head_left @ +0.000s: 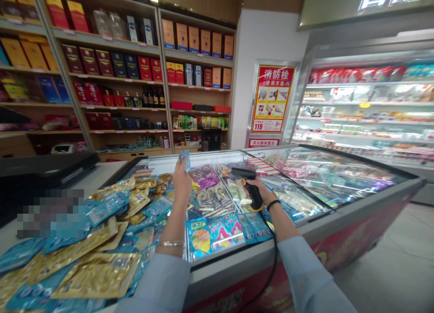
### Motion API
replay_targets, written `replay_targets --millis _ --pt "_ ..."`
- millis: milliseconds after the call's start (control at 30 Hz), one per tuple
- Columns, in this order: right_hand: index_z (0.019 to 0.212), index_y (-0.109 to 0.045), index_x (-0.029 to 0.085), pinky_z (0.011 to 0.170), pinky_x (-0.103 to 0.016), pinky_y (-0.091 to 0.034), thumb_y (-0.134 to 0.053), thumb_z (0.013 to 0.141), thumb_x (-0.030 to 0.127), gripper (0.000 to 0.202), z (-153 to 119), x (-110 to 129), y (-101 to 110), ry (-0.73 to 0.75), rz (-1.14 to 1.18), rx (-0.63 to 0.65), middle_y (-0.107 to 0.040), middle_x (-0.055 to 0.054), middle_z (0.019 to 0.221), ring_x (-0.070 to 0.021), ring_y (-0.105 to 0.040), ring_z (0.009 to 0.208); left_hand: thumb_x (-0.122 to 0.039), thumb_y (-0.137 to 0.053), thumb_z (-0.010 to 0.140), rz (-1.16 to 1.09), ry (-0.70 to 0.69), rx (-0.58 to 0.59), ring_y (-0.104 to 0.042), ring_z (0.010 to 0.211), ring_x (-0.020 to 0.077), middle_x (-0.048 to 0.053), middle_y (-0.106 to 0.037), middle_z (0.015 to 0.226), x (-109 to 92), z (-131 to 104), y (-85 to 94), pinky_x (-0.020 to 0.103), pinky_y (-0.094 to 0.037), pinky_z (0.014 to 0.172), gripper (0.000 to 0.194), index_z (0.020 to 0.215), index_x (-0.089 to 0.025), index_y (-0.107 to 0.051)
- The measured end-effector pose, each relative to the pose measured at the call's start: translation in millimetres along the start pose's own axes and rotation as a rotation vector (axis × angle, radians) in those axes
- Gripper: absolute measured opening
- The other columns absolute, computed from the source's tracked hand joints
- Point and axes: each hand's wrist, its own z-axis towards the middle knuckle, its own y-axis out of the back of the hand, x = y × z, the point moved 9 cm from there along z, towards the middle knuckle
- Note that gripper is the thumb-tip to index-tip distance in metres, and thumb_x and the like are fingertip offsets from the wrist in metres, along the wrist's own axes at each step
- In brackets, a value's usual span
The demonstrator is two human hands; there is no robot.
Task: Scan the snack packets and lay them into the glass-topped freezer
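A small blue packet point(185, 159) is held up in my left hand point(182, 179), above the back part of the glass-topped freezer. My right hand point(259, 193) grips the handle of a black and orange barcode scanner point(255, 196), its head pointing left and its cable hanging over the freezer's front edge. Gold packets point(98, 274) and blue packets point(108, 207) lie in a loose pile to the left of my left forearm. Under the glass between my forearms are colourful ice cream packs point(225, 233).
The freezer point(233, 254) stretches away to the right. A black machine point(44, 168) stands on the left counter. Behind are shelves of boxed bottles point(127, 65), a red and yellow poster point(272, 98) and a lit refrigerated display point(366, 103).
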Motion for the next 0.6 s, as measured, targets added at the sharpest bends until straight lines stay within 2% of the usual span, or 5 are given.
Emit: replay_targets --millis 133,300,500,600 --pt "0.091 -0.058 0.016 0.036 -0.023 -0.036 -0.066 0.071 0.038 0.031 -1 2 1 0.019 0.001 -0.008 -0.056 0.003 0.049 -0.0130 -0.050 0.035 -0.005 -0.037 0.080 0.058 0.009 0.000 -0.049 0.130 0.0259 0.008 -0.054 0.139 -3 0 0.1 0.044 -0.038 0.112 0.057 0.130 -0.021 -0.058" --pt "0.086 -0.057 0.018 0.035 -0.024 -0.038 -0.065 0.071 0.043 0.030 1 3 2 0.013 0.094 -0.008 -0.055 0.003 0.049 -0.0134 -0.049 0.035 -0.018 -0.045 0.083 0.198 0.056 0.009 -0.057 0.118 0.0288 0.012 -0.060 0.128 -5 -2 1.4 0.045 -0.044 0.103 0.045 0.125 -0.019 -0.062" --pt "0.081 -0.056 0.020 0.034 -0.023 -0.035 -0.061 0.071 0.050 0.032 -2 35 5 0.208 0.226 -0.051 -0.049 0.005 0.048 -0.0117 -0.045 0.036 -0.015 -0.045 0.080 0.260 0.085 0.005 -0.063 0.102 0.0257 0.011 -0.065 0.119 -1 -5 6.1 0.040 -0.049 0.092 0.044 0.119 -0.019 -0.064" --pt "0.079 -0.055 0.021 0.035 -0.023 -0.034 -0.060 0.070 0.051 0.031 -14 42 1 0.220 0.223 -0.067 -0.048 0.005 0.048 -0.0116 -0.044 0.036 -0.016 -0.047 0.078 0.226 0.104 0.006 -0.063 0.100 0.0272 0.012 -0.065 0.118 2 -6 7.1 0.041 -0.048 0.091 0.043 0.117 -0.020 -0.066"
